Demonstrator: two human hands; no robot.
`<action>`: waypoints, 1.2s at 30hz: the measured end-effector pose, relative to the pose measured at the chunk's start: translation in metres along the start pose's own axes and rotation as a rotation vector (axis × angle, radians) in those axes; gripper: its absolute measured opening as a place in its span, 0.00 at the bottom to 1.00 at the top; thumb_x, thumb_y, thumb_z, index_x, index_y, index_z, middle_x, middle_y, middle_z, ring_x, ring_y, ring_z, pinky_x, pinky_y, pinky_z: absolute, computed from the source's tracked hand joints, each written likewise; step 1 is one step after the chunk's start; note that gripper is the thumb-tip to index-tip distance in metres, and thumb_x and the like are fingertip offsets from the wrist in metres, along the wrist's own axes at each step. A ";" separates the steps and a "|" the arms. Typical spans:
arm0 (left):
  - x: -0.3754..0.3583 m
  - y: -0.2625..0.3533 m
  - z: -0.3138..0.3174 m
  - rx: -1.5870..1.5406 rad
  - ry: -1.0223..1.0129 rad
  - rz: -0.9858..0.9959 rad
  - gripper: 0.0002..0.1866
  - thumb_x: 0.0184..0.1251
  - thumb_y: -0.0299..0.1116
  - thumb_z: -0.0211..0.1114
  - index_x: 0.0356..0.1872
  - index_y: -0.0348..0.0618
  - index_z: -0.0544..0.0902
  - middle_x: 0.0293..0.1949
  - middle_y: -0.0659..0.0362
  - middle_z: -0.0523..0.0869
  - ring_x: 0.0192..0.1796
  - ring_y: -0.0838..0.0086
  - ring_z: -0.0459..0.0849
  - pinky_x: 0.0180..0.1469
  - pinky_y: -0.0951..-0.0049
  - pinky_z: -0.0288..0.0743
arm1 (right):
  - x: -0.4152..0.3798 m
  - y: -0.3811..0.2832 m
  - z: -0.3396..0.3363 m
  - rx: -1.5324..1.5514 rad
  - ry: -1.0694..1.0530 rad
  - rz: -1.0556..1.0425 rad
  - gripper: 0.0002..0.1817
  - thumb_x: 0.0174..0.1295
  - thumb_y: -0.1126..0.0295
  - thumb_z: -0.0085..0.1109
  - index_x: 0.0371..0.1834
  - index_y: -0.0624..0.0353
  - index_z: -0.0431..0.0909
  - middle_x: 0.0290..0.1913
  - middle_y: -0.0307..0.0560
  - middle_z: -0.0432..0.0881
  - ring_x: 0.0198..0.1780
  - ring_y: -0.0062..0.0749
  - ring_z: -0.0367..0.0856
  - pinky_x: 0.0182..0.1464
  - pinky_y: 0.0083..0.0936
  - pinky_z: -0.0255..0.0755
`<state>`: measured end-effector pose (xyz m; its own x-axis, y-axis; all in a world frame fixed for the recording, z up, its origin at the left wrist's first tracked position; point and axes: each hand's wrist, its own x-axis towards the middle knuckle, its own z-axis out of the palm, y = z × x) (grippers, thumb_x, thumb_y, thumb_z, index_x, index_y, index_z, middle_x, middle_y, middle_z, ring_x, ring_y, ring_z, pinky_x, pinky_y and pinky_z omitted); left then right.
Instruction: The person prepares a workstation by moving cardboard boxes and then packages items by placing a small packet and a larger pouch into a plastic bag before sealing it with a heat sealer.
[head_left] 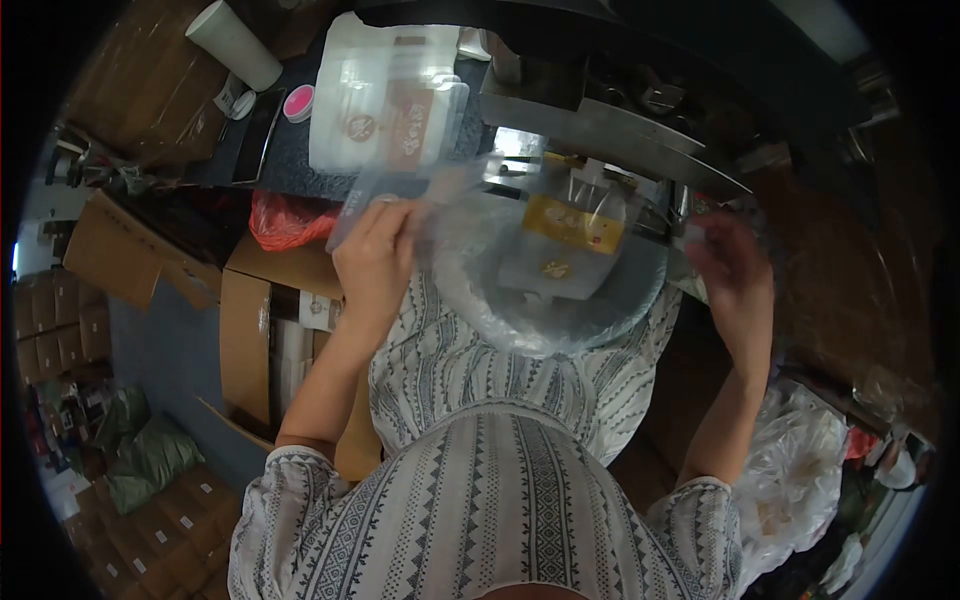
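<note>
My left hand (378, 250) is closed, thumb against fingers, on the edge of a clear plastic bag (352, 215), which is smeared by motion. Off to the right, my right hand (735, 265) is raised beside the basin, its fingers too blurred to read. Between the hands a round basin (648, 295) lined with clear plastic rests at my lap. A clear printed pouch with a yellow band (570, 225) lies in it. Beyond my left hand, a stack of clear printed bags (385, 110) lies on the dark table.
A white cup (235, 45), a dark phone (258, 135) and a pink-topped round tub (299, 103) are at the back left. A metal machine edge (620, 130) borders the basin's far side. An open carton (245, 345) stands left, a white plastic bag (790, 480) right.
</note>
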<state>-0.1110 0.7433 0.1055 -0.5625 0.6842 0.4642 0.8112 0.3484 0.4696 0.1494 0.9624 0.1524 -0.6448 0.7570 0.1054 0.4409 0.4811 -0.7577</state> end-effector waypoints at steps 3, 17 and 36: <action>-0.001 0.035 -0.006 -0.072 -0.052 0.088 0.08 0.56 0.23 0.64 0.37 0.45 0.83 0.32 0.57 0.82 0.32 0.62 0.82 0.32 0.68 0.74 | -0.006 -0.044 0.023 0.403 -0.148 -0.047 0.09 0.58 0.81 0.59 0.40 0.62 0.73 0.47 0.47 0.84 0.46 0.30 0.83 0.48 0.25 0.75; 0.028 0.061 0.068 -0.935 -0.769 -0.652 0.14 0.67 0.37 0.63 0.40 0.32 0.83 0.28 0.57 0.85 0.30 0.80 0.83 0.31 0.79 0.75 | -0.003 -0.016 0.026 0.032 0.079 -0.218 0.14 0.58 0.75 0.63 0.47 0.61 0.74 0.47 0.50 0.83 0.49 0.40 0.83 0.45 0.27 0.76; -0.005 -0.010 -0.002 0.115 -0.156 -0.110 0.10 0.59 0.26 0.63 0.43 0.43 0.81 0.35 0.55 0.81 0.38 0.57 0.82 0.38 0.64 0.74 | 0.002 -0.037 0.017 0.100 -0.133 -0.148 0.14 0.60 0.81 0.53 0.48 0.61 0.79 0.44 0.51 0.81 0.40 0.38 0.83 0.42 0.26 0.74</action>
<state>-0.1171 0.7350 0.1003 -0.6244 0.7257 0.2888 0.7642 0.4914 0.4177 0.1217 0.9387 0.1695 -0.7775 0.6132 0.1394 0.2756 0.5315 -0.8010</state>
